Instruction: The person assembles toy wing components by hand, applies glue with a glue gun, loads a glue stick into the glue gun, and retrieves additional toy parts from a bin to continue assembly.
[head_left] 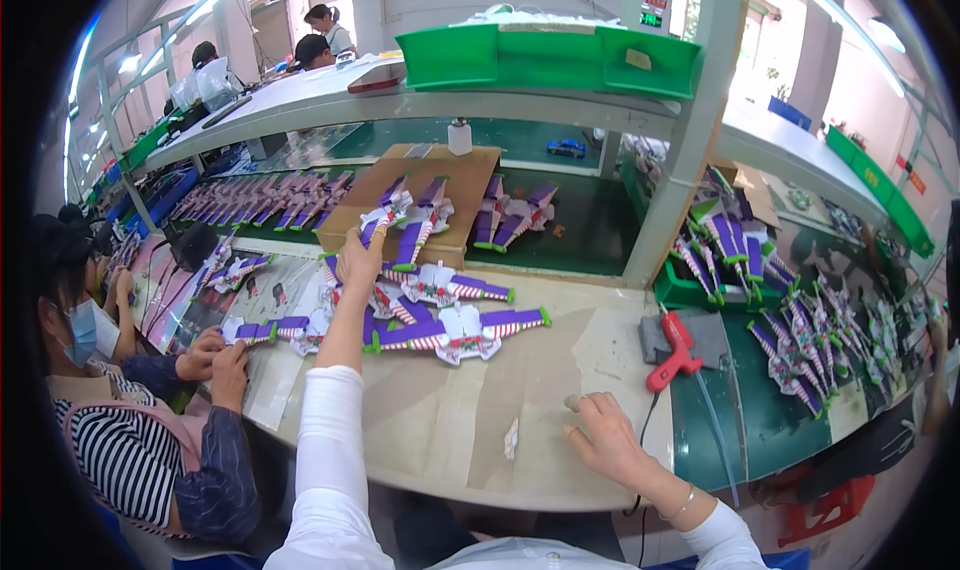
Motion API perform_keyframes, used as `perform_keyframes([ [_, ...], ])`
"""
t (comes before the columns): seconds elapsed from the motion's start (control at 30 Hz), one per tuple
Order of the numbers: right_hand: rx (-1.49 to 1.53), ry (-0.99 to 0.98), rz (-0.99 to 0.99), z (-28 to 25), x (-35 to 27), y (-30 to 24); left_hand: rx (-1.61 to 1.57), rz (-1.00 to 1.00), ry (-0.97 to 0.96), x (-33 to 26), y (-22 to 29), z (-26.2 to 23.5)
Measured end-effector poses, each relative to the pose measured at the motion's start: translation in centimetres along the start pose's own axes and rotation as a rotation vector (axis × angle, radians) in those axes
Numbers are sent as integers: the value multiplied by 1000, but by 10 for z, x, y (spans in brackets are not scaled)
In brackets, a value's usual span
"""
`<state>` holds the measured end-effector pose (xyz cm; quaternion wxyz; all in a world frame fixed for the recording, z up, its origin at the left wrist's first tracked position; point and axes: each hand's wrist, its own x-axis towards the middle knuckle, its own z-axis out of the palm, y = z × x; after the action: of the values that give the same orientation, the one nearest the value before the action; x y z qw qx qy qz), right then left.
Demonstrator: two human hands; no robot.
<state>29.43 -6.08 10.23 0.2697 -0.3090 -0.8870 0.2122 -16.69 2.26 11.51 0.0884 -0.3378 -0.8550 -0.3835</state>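
My left hand (360, 261) reaches forward to the cardboard box (350, 205), its fingers closed on the end of a purple-and-white toy wing piece (388, 210) with green tips. Another such wing piece (425, 228) leans beside it on the box. Below my left arm, several more winged pieces lie on the table, one (462, 332) with both striped wings spread. My right hand (610, 440) hovers over or rests on the table's near part, fingers apart and holding nothing visible. A greyish covering shows on one fingertip. Close to it is a small whitish scrap (511, 438).
A red glue gun (675, 355) with a cord lies on a grey pad at the right. Green bins (720, 288) and piles of wing pieces (800, 345) stand beyond it. On the left, a co-worker's hands (225, 358) handle a wing piece. A shelf post (685, 160) rises ahead.
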Motion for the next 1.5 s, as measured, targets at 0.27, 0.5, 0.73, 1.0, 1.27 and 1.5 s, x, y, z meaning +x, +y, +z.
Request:
perform_keyframes([
  [0.27, -25, 7, -66, 56, 166, 51, 63, 218, 216, -12, -20, 4],
  [0.5, -84, -270, -197, 114, 270, 77, -809, -404, -328, -209, -29, -74],
  [0.73, -76, -299, -95, 96, 257, 71, -1259, -887, -568, -199, -17, -52],
  [1.0, 247, -420, -40, 60, 192, 100, -1291, -781, -440, -193, -13, -26],
  [1.27, -40, -356, -189, 51, 137, 60, -1446, -809, -406, -205, -6, -23],
  [1.5, -25, -378, 199, 44, 108, 42, -1645, -917, -243, -215, -33, -34],
])
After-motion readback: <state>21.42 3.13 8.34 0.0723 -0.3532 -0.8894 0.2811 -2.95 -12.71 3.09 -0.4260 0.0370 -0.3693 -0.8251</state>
